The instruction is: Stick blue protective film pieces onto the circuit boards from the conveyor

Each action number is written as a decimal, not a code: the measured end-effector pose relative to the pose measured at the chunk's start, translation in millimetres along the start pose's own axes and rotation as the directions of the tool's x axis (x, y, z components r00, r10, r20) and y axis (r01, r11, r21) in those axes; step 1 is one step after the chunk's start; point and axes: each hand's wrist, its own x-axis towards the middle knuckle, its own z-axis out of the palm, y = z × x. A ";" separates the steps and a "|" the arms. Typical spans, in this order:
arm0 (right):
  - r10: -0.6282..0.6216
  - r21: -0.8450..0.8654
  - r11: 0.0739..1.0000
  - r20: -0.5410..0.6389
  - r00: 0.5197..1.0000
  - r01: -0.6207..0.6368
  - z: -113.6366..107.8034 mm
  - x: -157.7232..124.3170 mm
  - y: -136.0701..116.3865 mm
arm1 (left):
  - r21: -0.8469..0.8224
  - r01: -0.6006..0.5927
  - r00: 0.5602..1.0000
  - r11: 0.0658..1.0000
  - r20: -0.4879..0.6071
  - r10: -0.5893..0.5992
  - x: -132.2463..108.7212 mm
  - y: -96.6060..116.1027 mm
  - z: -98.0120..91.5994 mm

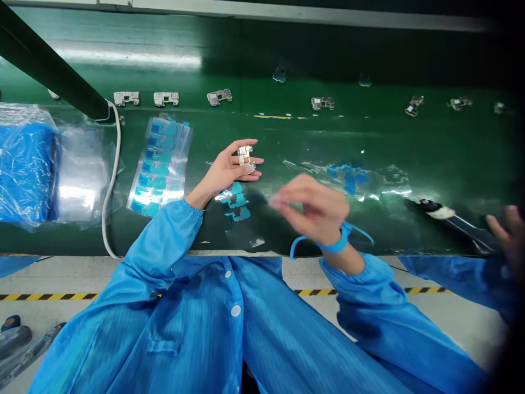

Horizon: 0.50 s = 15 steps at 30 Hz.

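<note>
My left hand (225,174) holds a small metal-shielded circuit board (245,158) between fingers and thumb, above the green belt. My right hand (311,210) is blurred by motion, with its fingertips near a cut strip of blue film pieces (234,201). I cannot tell whether those fingers hold anything. A blue wrist strap (338,244) hangs loose around my right wrist. To the left of my left hand lies a transparent sheet of teal-blue stickers (159,167). Torn transparent film with blue patches (348,178) lies to the right.
Several circuit boards (166,98) stand in a row across the green conveyor belt (287,131). A blue-filled plastic bag (25,172) and a transparent bag (80,175) lie at left, beside a white cable (110,180). A black-and-white tool (438,210) and a co-worker's hand (506,235) are at right.
</note>
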 end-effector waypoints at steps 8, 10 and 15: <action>0.640 0.385 0.734 -0.116 0.759 -0.560 49.2 26.1 89.9 | 0.081 -0.065 0.997 0.995 -0.040 0.069 -3.1 1.5 7.0; 0.603 0.353 0.768 -0.118 0.789 -0.534 49.3 24.0 88.8 | 0.134 -0.092 0.990 0.987 -0.090 0.105 -4.3 2.4 10.1; 0.418 0.053 0.909 -0.128 0.900 -0.414 31.3 19.8 77.1 | 0.210 -0.138 0.977 0.968 -0.131 0.167 -5.1 2.5 12.4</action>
